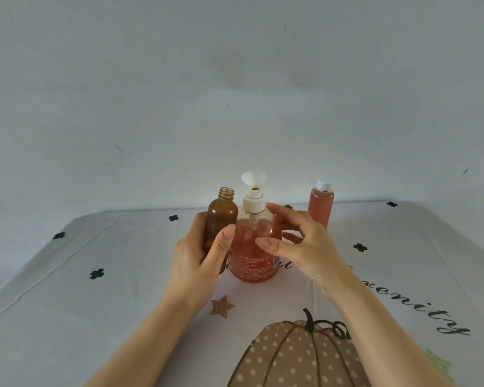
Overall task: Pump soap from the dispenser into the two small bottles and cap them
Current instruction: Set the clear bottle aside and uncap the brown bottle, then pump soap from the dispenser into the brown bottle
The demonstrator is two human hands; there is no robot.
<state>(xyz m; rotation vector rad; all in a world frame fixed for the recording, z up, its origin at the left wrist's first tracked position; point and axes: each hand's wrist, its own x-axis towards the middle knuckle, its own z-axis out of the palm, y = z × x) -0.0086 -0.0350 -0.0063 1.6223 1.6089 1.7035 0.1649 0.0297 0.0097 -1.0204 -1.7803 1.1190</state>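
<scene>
A: Biggest first. We have a white tablecloth (95,317) with small black clover marks over the table. A dotted pumpkin print (291,356) sits at the near edge, and there is a plain wall (235,79) behind.

B: Logged. Then the soap dispenser (253,265). We see it upright at mid-table, with a clear body and orange-pink liquid filling most of it. There is small white text on the side facing us. Its white pump head (254,178) sits on top, with a brownish spot at the narrow end.

A: Hands next. The right hand (305,247) is just in front and to the right of the dispenser, fingers loosely spread and holding nothing. We cannot tell whether the fingertips touch the dispenser.

B: Agreed. The left hand (199,261) is wrapped round the amber bottle (222,210), thumb across its front. It holds the bottle upright just left of the dispenser, touching it or nearly so.

A: Contents of that one?

B: Dark brown glass, threaded mouth open. We cannot tell what is inside. The hand hides its base, so we cannot say whether it rests on the cloth.

A: Then the clear bottle (321,208), upright on the cloth behind and right of the dispenser, apart from it. The right hand's fingers partly cover it. It is filled nearly to the neck with pink-orange liquid.

B: Its white cap (323,185) is on.
</scene>
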